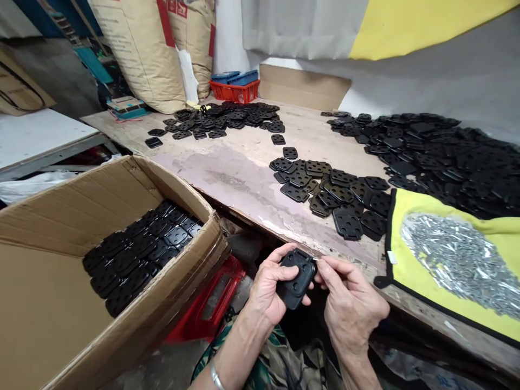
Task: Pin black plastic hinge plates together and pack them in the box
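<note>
Two black plastic plates with holes [299,279], one lying over the other, are gripped in my left hand [264,290], its thumb pressed on the top face. My right hand [351,298] pinches a small metal pin [315,259] at the plates' upper right corner, by the hinge-like edge. Most of that pin is hidden by the fingertips. To the right, a heap of silvery metal pins [455,254] lies on a yellow cloth [406,208] with black edging. Just beyond my hands is a loose pile of similar black plates [341,189] on the table.
An open cardboard box [40,287] at the left holds rows of black plates [138,252]. A red plastic stool [207,303] stands beside it. Larger heaps of black plates [442,157] cover the wooden table [227,168] at the back. Behind are a red basket [235,93] and paper sacks [138,49].
</note>
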Demonstrator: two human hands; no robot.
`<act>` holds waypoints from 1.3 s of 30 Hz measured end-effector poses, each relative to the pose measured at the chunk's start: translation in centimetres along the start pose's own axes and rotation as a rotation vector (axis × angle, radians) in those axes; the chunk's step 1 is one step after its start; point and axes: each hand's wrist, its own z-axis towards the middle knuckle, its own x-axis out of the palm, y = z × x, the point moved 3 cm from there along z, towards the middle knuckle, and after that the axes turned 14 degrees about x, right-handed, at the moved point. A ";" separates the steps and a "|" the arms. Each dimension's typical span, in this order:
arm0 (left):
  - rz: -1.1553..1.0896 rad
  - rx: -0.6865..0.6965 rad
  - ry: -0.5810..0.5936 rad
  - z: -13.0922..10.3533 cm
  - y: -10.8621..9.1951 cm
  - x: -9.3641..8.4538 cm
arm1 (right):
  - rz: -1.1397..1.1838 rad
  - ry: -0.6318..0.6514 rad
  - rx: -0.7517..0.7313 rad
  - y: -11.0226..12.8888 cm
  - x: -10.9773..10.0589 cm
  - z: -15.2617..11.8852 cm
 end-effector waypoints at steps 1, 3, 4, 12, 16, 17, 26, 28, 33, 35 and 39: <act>0.004 0.004 0.001 0.0 -0.1 0.0 | 0.013 -0.011 0.018 -0.2 0.1 0.1; 0.016 0.020 -0.009 0.0 -0.3 0.0 | 0.012 -0.025 0.000 -0.4 0.3 0.1; 0.025 0.032 -0.020 0.0 -0.4 0.1 | 0.008 -0.022 -0.019 -0.4 0.4 0.1; 0.140 0.206 -0.068 -0.2 -1.5 0.5 | 0.152 0.013 0.098 -0.2 1.2 -0.3; 0.321 0.320 -0.042 -0.4 -1.8 0.1 | 0.204 0.036 0.147 -0.2 1.0 -0.5; 0.373 0.342 -0.027 -0.4 -1.9 -0.1 | 0.180 0.025 0.130 -0.2 0.8 -0.6; 0.426 0.301 -0.012 -0.5 -2.1 -0.6 | 0.199 0.253 0.391 -0.8 1.0 1.0; 0.384 0.246 -0.015 -0.3 -2.5 -0.4 | 0.209 0.424 0.500 -0.6 1.4 1.4; 0.294 0.133 -0.076 -0.2 -2.5 -0.5 | 0.098 0.322 0.381 -1.5 1.1 1.2; 0.266 0.135 -0.127 -0.4 -2.2 -0.7 | 0.036 0.279 0.304 -2.0 0.9 1.1; 0.243 0.140 -0.165 -0.8 -2.5 -0.7 | -0.056 0.440 0.197 -1.5 1.1 1.9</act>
